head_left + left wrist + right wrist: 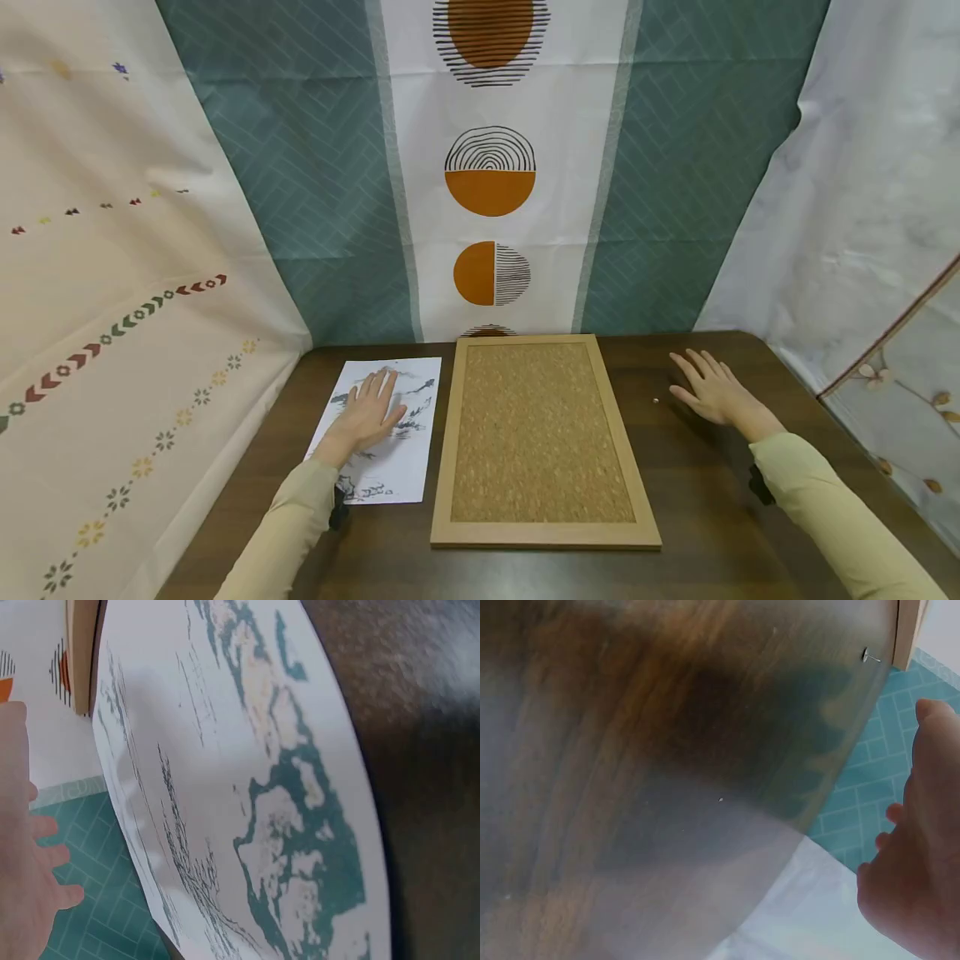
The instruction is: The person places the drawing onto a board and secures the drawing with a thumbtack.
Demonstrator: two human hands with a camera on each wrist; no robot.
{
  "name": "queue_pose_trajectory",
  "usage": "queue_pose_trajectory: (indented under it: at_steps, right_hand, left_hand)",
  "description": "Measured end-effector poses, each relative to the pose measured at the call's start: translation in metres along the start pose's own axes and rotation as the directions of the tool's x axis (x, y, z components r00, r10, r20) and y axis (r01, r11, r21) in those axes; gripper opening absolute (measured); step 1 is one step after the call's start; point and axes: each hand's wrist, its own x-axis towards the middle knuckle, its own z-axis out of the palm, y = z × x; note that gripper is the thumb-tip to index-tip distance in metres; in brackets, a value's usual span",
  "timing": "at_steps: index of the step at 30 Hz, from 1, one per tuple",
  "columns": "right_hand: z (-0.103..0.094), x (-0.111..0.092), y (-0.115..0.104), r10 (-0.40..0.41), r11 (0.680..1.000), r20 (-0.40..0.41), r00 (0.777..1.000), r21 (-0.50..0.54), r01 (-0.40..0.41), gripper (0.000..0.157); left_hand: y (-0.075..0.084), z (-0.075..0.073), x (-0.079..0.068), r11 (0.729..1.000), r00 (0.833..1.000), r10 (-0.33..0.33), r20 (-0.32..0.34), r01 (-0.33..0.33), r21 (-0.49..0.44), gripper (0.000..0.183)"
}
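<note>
My left hand (365, 416) is spread over a white sheet of paper (408, 483) printed with an ink landscape drawing. In the left wrist view the hand (22, 847) shows at the left edge, holding nothing, and the drawing (292, 825) fills the middle. On the other side, my right hand (714, 390) hovers with fingers extended over the dark table. Just left of its thumb lies a small pushpin (656, 401); in the right wrist view the pin (866, 655) shows its metal point. A wood-framed cork board (543, 433) lies between the two hands.
The dark brown table (705, 517) carries the board, paper and pin. A patterned green and white cloth (322, 183) hangs behind its far edge. Pale cloths drape at the left (150, 333) and right (862, 208) sides.
</note>
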Motion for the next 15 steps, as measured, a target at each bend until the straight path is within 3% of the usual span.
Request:
queue_pose_trajectory:
  at_steps: [7, 15]
  right_hand:
    - [0.005, 0.008, -0.004, -0.058, 0.997, -0.055, 0.997, 0.052, 0.061, 0.06]
    - [0.006, 0.016, -0.012, -0.067, 0.989, -0.09, 0.994, 0.124, 0.078, 0.049]
  left_hand:
    - [-0.004, 0.006, -0.003, 0.999, 1.0, -0.021, 0.0, 0.021, -0.036, 0.066]
    - [-0.01, 0.001, -0.007, 0.992, 0.999, -0.041, -0.026, 0.038, -0.118, 0.062]
